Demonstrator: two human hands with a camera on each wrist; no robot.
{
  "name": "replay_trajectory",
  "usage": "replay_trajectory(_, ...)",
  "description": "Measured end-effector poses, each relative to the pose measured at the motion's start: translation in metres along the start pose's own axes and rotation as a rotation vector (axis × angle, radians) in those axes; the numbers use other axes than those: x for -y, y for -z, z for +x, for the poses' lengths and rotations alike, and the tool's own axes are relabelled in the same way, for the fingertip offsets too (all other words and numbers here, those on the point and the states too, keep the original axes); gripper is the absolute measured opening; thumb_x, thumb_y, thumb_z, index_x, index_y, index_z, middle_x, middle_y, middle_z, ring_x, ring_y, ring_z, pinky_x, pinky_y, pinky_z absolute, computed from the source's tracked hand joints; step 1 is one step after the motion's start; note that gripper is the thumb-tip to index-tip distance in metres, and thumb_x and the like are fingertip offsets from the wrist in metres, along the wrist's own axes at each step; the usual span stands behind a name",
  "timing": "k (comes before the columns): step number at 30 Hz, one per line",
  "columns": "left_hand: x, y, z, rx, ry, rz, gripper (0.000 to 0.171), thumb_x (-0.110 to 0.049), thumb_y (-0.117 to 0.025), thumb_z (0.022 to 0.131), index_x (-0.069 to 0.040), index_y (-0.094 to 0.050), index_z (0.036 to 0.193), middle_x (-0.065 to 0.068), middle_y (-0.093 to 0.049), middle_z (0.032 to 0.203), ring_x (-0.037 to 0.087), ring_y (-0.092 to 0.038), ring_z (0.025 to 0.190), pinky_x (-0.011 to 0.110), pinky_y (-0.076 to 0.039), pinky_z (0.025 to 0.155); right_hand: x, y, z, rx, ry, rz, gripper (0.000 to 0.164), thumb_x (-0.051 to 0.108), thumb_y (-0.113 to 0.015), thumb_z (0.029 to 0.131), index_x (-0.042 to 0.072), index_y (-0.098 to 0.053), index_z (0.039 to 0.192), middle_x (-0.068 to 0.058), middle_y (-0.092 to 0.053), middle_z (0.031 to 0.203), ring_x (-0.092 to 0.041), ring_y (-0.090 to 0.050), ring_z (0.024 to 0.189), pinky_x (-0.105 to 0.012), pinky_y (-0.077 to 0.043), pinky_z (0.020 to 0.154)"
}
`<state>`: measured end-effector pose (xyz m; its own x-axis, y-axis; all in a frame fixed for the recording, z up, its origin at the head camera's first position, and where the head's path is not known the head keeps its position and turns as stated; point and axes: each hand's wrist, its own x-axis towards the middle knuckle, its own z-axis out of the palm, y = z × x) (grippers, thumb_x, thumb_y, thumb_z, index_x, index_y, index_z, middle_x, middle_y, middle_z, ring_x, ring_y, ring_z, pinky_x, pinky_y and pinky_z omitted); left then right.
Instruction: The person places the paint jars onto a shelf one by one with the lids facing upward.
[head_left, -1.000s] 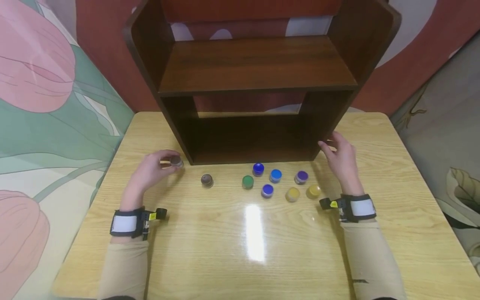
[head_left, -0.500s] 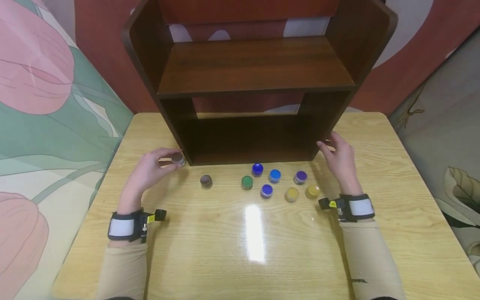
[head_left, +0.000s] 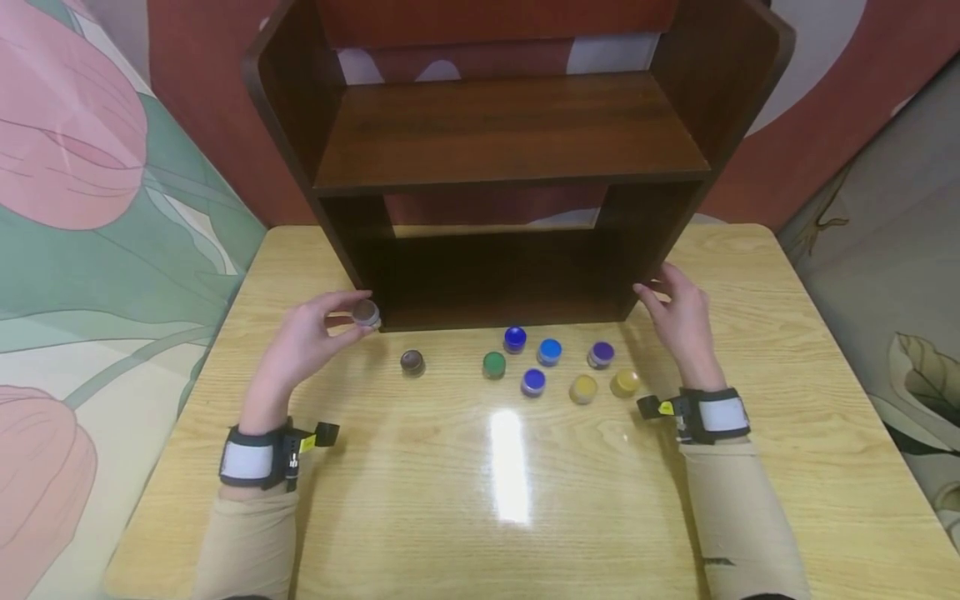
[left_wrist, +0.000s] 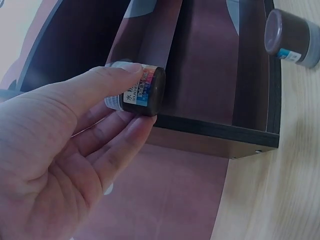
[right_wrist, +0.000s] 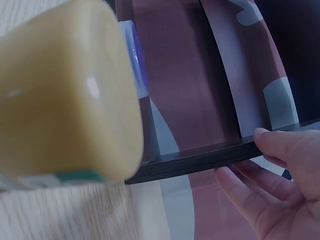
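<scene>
Between thumb and fingers, my left hand pinches a small paint jar with a dark brown lid and a printed label. In the head view this jar overlaps the lower front corner of the dark wooden shelf, at its left side panel. My right hand grips the shelf's right side panel, thumb at the front edge and fingers on the outer side. A second brown paint jar stands on the table just right of my left hand.
Several more paint jars stand before the shelf: green, dark blue, light blue, violet-blue, purple and two yellow ones. All are on a light wooden table, with patterned walls around.
My left hand has moved slightly right and away from me with the brown paint jar, up to the shelf's left corner. My right hand has stayed on the shelf.
</scene>
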<state>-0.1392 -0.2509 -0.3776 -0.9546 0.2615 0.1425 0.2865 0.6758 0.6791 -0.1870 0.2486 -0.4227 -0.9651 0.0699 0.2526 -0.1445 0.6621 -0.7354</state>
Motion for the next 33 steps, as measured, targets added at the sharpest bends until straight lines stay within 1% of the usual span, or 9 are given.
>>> replay_trajectory(3,-0.002,-0.001,0.001,-0.005,0.004,-0.004,0.045,-0.010,-0.075,0.088,-0.005,-0.062,0.131,0.014,-0.069,0.123,0.033,-0.069,0.110,0.049,-0.056,0.097,0.000,0.001,0.000,0.002,-0.001,0.000,0.041,0.023,-0.060,0.100,0.004,-0.056,0.136,-0.023,-0.063,0.132,-0.043,-0.063,0.119,-0.057,-0.055,0.094)
replay_trajectory(6,-0.003,-0.002,0.001,-0.011,-0.006,-0.006,0.043,-0.011,-0.075,0.089,-0.006,-0.063,0.129,0.014,-0.070,0.122,0.033,-0.069,0.108,0.048,-0.057,0.096,0.000,0.001,0.001,-0.001,0.003,0.005,0.040,0.021,-0.060,0.100,0.004,-0.056,0.136,-0.024,-0.064,0.131,-0.043,-0.064,0.118,-0.056,-0.055,0.093)
replay_trajectory(12,-0.004,-0.004,-0.002,-0.015,-0.019,0.009,0.045,-0.016,-0.075,0.089,-0.008,-0.063,0.132,0.015,-0.069,0.126,0.033,-0.071,0.109,0.050,-0.058,0.092,-0.001,-0.001,0.000,0.006,0.014,0.018,0.040,0.021,-0.060,0.100,0.002,-0.056,0.136,-0.025,-0.064,0.130,-0.043,-0.064,0.117,-0.055,-0.055,0.093)
replay_trajectory(15,-0.006,-0.004,-0.003,-0.026,-0.021,0.017,0.047,-0.016,-0.075,0.090,-0.008,-0.062,0.134,0.016,-0.067,0.129,0.035,-0.071,0.109,0.050,-0.059,0.089,-0.002,-0.001,0.000,0.009,0.016,0.017,0.040,0.021,-0.060,0.100,0.003,-0.056,0.135,-0.025,-0.064,0.129,-0.043,-0.064,0.117,-0.055,-0.055,0.093)
replay_trajectory(18,-0.010,-0.004,-0.004,-0.044,-0.036,0.025,0.048,-0.015,-0.075,0.089,-0.007,-0.061,0.135,0.017,-0.067,0.130,0.035,-0.070,0.110,0.049,-0.059,0.089,-0.002,-0.002,0.000,0.009,0.021,0.022,0.040,0.021,-0.060,0.100,0.003,-0.056,0.135,-0.025,-0.064,0.129,-0.044,-0.064,0.117,-0.056,-0.055,0.093)
replay_trajectory(24,-0.019,-0.003,-0.005,-0.094,-0.089,0.035,0.049,-0.013,-0.076,0.088,-0.008,-0.062,0.135,0.015,-0.069,0.123,0.031,-0.069,0.111,0.046,-0.058,0.090,-0.002,0.000,-0.001,0.011,0.013,0.024,0.039,0.021,-0.060,0.100,0.003,-0.056,0.135,-0.025,-0.064,0.130,-0.043,-0.064,0.118,-0.055,-0.055,0.094)
replay_trajectory(33,-0.029,-0.001,-0.004,-0.123,-0.101,0.048,0.050,-0.013,-0.077,0.087,-0.008,-0.062,0.135,0.014,-0.071,0.122,0.027,-0.068,0.108,0.040,-0.058,0.091,0.000,0.003,-0.002,0.010,-0.001,0.018,0.040,0.022,-0.060,0.100,0.004,-0.056,0.136,-0.024,-0.064,0.131,-0.043,-0.063,0.119,-0.056,-0.054,0.095)
